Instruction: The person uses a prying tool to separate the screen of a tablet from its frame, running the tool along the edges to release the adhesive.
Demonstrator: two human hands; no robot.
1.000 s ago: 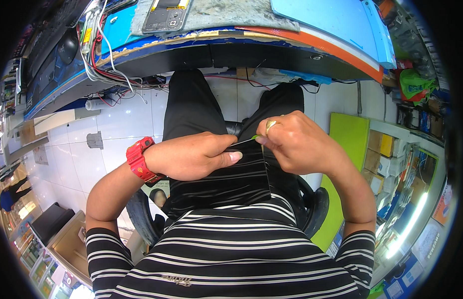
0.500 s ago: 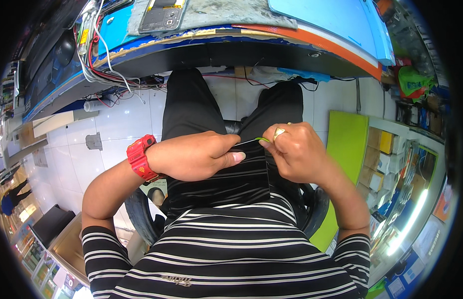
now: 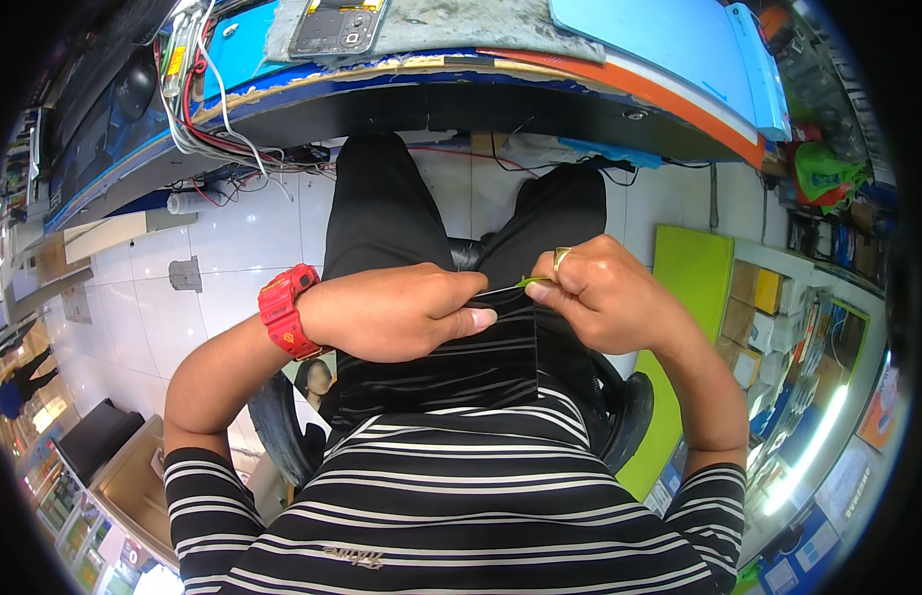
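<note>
A thin, glossy black rectangular panel (image 3: 481,367) hangs over my lap and mirrors the stripes of my shirt. My left hand (image 3: 391,312) is closed on its upper edge, thumb on the near face; the fingers behind are hidden. At the panel's upper right corner is a small bright green tab (image 3: 532,283), pinched between the thumb and curled fingers of my right hand (image 3: 605,297). A thin pale line runs along the top edge between the hands. Whether the tab belongs to a film on the panel, I cannot tell.
Ahead stands a workbench with a worn edge (image 3: 431,67). An opened phone (image 3: 337,28) lies on its grey mat, and a light blue board (image 3: 639,35) is at the right. Cables (image 3: 218,139) dangle at the left. A green-sided display case (image 3: 679,297) stands on my right.
The green tab has tilted and shows more of its face as my right hand turns slightly. My left hand has shifted a little to the right, still on the panel.
</note>
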